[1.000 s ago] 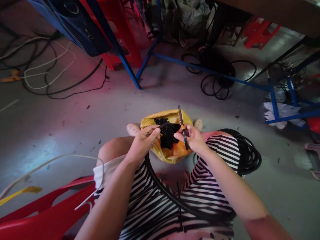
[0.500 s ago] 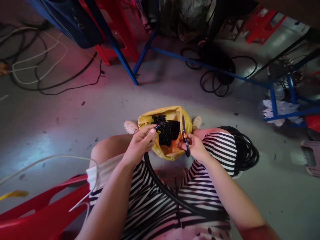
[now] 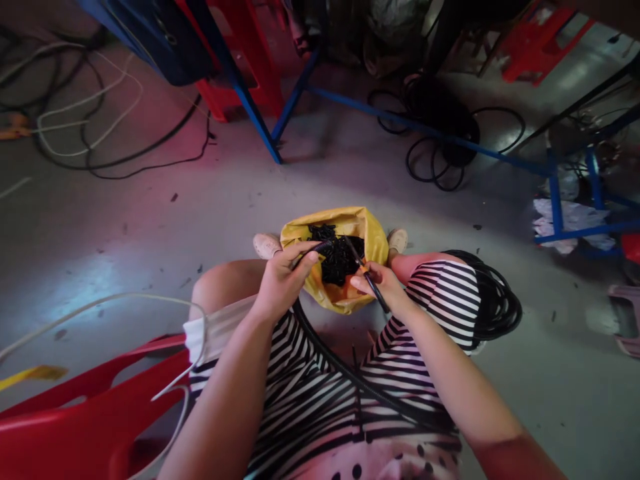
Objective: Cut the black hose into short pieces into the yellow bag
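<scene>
My left hand [image 3: 285, 280] is closed around a black ribbed tube [image 3: 325, 350], whose end points over a yellow sack [image 3: 327, 217]. From that hand the tube runs down across my lap. Short black cut pieces [image 3: 337, 260] lie inside the sack, which stands between my feet. In my right hand [image 3: 387, 290] is a pair of scissors [image 3: 373, 285] with dark handles and an orange part. Their narrow blade slants up and left over the sack, near the tube's end. Whether the blades touch the tube I cannot tell.
A coil of black tubing [image 3: 497, 300] lies beside my right leg. At the lower left stands a red plastic chair [image 3: 95, 413], with a white cord [image 3: 125, 295] above it. Ahead are a blue metal frame [image 3: 370, 107] and loose black cables [image 3: 435, 163].
My right hand has tilted the scissors leftward, bringing the blade from nearly upright toward the tube's end. My left hand still holds the tube. The whole view has shifted slightly.
</scene>
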Demonstrator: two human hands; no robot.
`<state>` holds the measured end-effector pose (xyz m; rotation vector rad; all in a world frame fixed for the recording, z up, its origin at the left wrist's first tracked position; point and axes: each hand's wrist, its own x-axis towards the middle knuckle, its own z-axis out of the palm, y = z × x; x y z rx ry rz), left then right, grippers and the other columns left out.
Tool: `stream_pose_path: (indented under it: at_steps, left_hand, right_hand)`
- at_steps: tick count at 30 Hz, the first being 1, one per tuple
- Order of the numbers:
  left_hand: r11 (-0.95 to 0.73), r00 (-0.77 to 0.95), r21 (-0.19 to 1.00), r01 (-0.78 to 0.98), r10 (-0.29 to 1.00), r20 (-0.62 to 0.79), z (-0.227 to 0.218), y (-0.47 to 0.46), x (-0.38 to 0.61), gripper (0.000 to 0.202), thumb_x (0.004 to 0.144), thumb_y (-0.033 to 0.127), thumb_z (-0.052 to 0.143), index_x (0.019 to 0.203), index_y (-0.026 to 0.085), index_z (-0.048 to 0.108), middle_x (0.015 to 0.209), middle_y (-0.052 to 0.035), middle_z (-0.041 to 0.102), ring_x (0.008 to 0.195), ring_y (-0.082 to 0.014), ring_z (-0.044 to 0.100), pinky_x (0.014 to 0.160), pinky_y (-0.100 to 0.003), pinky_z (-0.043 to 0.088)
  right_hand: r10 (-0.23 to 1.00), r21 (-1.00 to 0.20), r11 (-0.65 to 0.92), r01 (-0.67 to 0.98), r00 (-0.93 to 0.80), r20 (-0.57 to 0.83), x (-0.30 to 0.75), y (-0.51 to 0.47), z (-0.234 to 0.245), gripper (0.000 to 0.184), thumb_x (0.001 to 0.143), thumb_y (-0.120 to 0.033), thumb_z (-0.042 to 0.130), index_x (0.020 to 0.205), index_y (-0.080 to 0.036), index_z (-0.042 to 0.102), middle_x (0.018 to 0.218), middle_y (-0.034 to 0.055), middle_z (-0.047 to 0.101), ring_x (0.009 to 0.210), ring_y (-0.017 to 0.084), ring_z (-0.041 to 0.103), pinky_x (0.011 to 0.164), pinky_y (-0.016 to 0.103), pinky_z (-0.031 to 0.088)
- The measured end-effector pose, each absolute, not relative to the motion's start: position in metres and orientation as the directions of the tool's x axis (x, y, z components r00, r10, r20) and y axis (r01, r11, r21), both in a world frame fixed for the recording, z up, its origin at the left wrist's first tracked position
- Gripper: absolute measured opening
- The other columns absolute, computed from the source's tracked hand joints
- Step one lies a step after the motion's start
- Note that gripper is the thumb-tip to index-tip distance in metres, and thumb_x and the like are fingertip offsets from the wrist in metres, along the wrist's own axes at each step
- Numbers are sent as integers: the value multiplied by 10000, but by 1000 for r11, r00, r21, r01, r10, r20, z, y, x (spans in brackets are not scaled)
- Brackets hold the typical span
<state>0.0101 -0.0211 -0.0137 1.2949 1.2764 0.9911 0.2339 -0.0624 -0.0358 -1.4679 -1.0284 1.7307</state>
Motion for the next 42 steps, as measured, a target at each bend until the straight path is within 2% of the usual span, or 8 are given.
stream_pose_path:
  at_steps: [3,6,9,15,21,25,36,42]
  left_hand:
    - [41,116,977,210,991,-67,-11,-20,14,318,896,406,667,1081,162,755,948,-75,761,927,-206,699,862,-310,554]
    - [23,120,969,244,991,-54,-8,-21,17,313,904,401,647,1070,154,744,1099,-98,766,1032,-227,698,964,-342,534]
    - [16,106,963,268,993,-46,-8,-23,21,295,910,391,632,1063,153,717,1059,-94,765,992,-213,697,931,-331,535]
    - [57,88,967,249,993,-81,-11,-28,25,214,920,370,614,1016,179,616,882,-25,682,789,-137,636,720,-247,498]
    - [-4,95,949,316,995,-27,-10,-29,28,140,919,318,604,966,186,614,876,-15,688,795,-134,645,744,-250,499]
    - [-43,106,932,359,994,5,-11,-30,30,118,923,300,598,961,189,607,846,-13,689,769,-139,648,726,-259,497]
    - [-17,124,922,387,992,-34,-13,-33,34,146,937,342,578,969,203,607,857,-21,713,794,-164,679,740,-272,506]
    - [-19,125,922,387,992,-32,-15,-33,35,137,937,332,580,963,201,612,874,-22,715,811,-164,680,749,-273,500]
  right_hand:
    - [866,-884,-454,109,-181,-467,239,-65,-40,421,736,-524,814,882,-186,611,787,-31,544,727,122,499,688,247,399]
    - [852,-877,-462,134,-208,-480,240,-69,-42,438,735,-550,808,888,-184,623,781,-28,525,719,127,486,680,253,400]
    - [832,-867,-485,112,-244,-498,237,-74,-39,451,739,-567,801,888,-186,612,774,-30,503,703,123,465,664,251,387]
    - [812,-853,-512,101,-268,-519,230,-76,-29,470,731,-548,818,953,-186,617,828,-17,532,751,136,480,689,255,377]
    - [813,-850,-523,65,-261,-520,228,-76,-26,455,746,-555,801,936,-193,600,848,-9,542,776,150,493,718,264,403]
    - [826,-859,-497,127,-235,-513,229,-77,-28,457,759,-573,782,946,-195,606,855,-10,550,777,148,500,723,262,408]
    - [809,-847,-515,133,-252,-531,225,-75,-26,475,760,-617,761,928,-204,597,871,1,575,795,164,523,736,269,436]
    - [805,-844,-528,89,-263,-532,226,-76,-28,440,771,-574,770,941,-203,603,904,9,568,810,166,523,747,273,445]
